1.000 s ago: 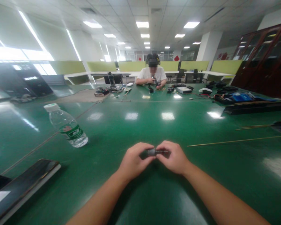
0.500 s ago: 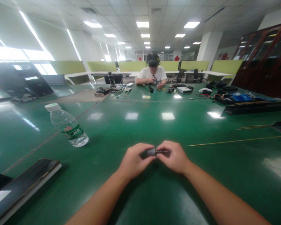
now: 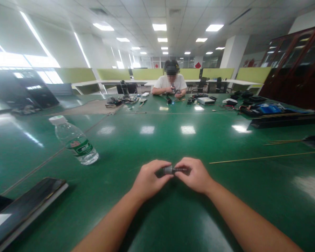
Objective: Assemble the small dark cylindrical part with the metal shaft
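Between my two hands, above the green table (image 3: 157, 147), is a small grey cylinder (image 3: 168, 170) with a thin dark ridged shaft (image 3: 180, 169) pointing right. My left hand (image 3: 148, 179) grips the cylinder between thumb and fingers. At the other end, my right hand (image 3: 195, 175) pinches around the shaft, fingertips close to where it meets the cylinder. The two hands nearly touch. Part of the piece is hidden by my fingers, and its exact kind is too small to make out.
A clear water bottle (image 3: 76, 141) stands to the left, with a dark flat case (image 3: 28, 210) nearer me. Thin brass-coloured rods (image 3: 252, 158) lie at the right. Across the table a person (image 3: 170, 82) handles small parts, among tools and a white box (image 3: 206, 100).
Almost nothing differs. Both hands keep the same grip on the cylinder and shaft, while the whole view has shifted very slightly.
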`<state>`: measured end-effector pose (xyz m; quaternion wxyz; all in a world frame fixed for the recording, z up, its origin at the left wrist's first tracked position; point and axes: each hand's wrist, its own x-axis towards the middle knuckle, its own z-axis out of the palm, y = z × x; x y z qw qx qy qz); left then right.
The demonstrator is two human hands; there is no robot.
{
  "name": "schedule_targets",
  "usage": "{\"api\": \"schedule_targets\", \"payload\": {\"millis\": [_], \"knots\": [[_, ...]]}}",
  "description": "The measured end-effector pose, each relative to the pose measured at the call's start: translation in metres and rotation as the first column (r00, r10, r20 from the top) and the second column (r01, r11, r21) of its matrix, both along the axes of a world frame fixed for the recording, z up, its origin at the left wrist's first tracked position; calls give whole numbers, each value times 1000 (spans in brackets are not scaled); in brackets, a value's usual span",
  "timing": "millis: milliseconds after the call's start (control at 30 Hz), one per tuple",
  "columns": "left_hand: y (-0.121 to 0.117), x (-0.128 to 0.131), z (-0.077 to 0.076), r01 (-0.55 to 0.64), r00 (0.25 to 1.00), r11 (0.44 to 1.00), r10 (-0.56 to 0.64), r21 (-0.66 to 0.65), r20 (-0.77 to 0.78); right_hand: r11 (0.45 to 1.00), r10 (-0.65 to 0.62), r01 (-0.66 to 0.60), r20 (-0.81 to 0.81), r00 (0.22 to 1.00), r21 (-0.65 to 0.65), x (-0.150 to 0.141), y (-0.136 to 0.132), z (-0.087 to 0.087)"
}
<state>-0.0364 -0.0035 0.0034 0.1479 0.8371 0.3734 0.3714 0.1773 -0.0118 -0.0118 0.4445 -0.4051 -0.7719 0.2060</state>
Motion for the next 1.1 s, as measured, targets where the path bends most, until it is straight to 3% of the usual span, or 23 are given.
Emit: {"api": "schedule_targets", "payload": {"millis": [1100], "knots": [[1,-3,2,-15,1000,999,15,48,-15,999,-42,43,29,999,-12,3,1,4]]}}
